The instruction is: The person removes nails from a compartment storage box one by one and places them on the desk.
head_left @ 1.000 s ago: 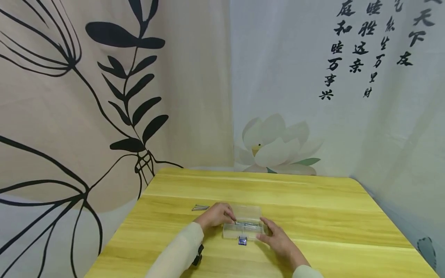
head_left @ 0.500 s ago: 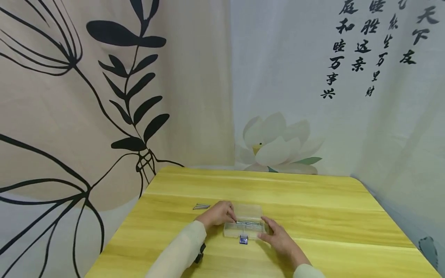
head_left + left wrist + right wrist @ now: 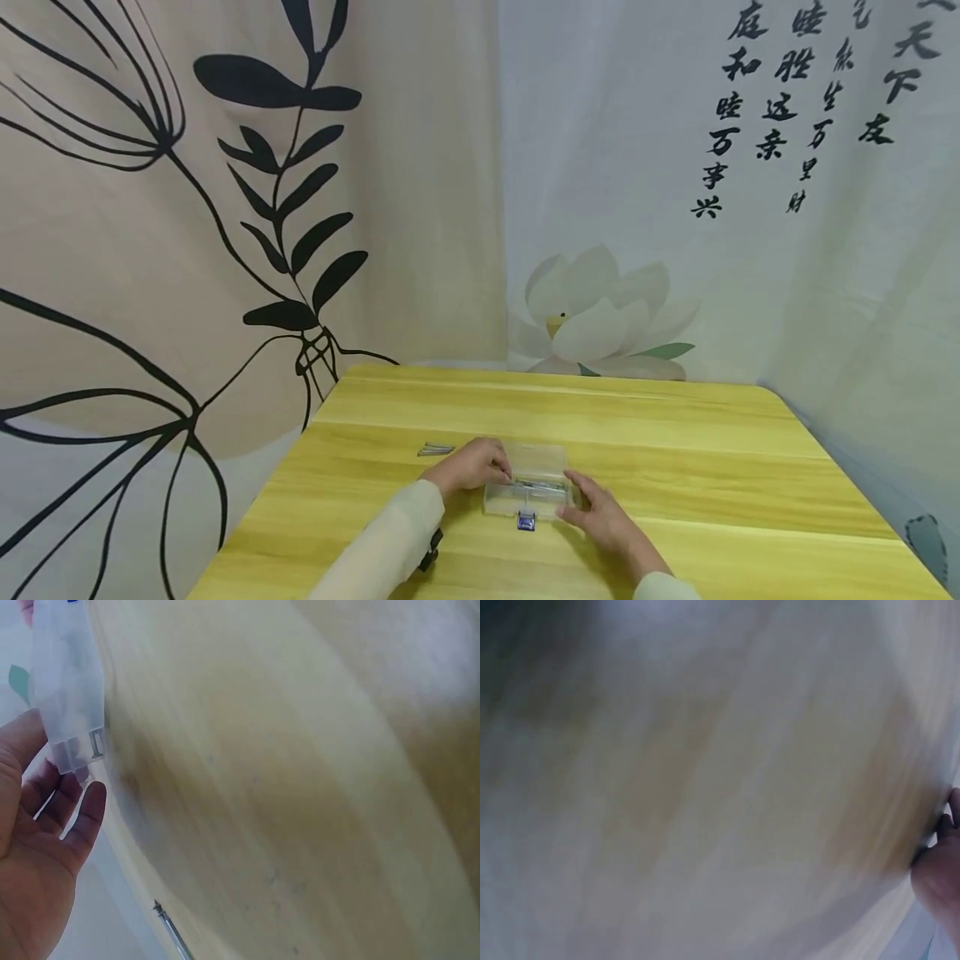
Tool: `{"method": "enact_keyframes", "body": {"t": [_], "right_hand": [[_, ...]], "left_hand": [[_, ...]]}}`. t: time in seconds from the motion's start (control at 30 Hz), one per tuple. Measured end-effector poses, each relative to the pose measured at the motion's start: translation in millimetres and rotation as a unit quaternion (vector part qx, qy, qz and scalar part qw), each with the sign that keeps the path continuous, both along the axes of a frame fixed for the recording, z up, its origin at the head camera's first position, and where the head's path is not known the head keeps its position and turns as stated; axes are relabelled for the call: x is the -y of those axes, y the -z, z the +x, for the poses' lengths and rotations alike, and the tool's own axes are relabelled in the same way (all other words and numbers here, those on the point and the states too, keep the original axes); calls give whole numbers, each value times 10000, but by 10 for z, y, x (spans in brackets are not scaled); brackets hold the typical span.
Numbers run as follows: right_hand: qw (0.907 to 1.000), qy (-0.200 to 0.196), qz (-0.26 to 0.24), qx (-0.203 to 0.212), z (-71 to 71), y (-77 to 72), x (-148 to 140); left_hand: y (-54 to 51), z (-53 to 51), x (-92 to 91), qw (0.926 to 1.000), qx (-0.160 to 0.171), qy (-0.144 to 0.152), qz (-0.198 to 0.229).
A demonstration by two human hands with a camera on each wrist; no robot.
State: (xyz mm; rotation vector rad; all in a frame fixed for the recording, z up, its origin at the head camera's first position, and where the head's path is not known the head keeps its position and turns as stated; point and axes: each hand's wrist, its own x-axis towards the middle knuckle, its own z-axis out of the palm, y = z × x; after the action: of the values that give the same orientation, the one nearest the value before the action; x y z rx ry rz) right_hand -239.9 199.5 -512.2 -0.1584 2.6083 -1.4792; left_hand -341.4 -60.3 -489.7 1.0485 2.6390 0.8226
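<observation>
Head view shows metal pins (image 3: 542,486) lying in the rear part of the clear box (image 3: 502,503), their long axis running left to right along it. The left hand (image 3: 474,463) seems the nearer: its fingers are at the pins' left end, so the pins extend rightward from them. These fingers are bent, but whether they pinch a pin, I cannot tell. The right hand (image 3: 609,523) holds the box's right end between thumb and fingers. Behind is the open lid (image 3: 538,458); farther left, loose pins (image 3: 435,449) lie on the bench (image 3: 675,450).
</observation>
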Motion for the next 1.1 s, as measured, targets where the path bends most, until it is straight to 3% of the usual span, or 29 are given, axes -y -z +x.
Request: {"method": "enact_keyframes", "body": {"t": [0.23,0.43,0.63,0.9,1.1], "right_hand": [[10000,14,33,-3,-6,5,-5],[10000,-69,-49,37,6,5,-2],[9999,-76,-26,73,18,-4,0],[9999,-88,-3,90,13,17,-3],[9999,-36,-6,135,10,-4,4]], "left_hand": [[-41,-15,44,9984,151,-144,524],[-102,-9,171,9946,472,-493,786],[-67,-53,431,9895,609,-861,992],[-58,-51,811,9847,732,-1100,1136],[-53,-53,1103,9817,509,-1462,1104]]}}
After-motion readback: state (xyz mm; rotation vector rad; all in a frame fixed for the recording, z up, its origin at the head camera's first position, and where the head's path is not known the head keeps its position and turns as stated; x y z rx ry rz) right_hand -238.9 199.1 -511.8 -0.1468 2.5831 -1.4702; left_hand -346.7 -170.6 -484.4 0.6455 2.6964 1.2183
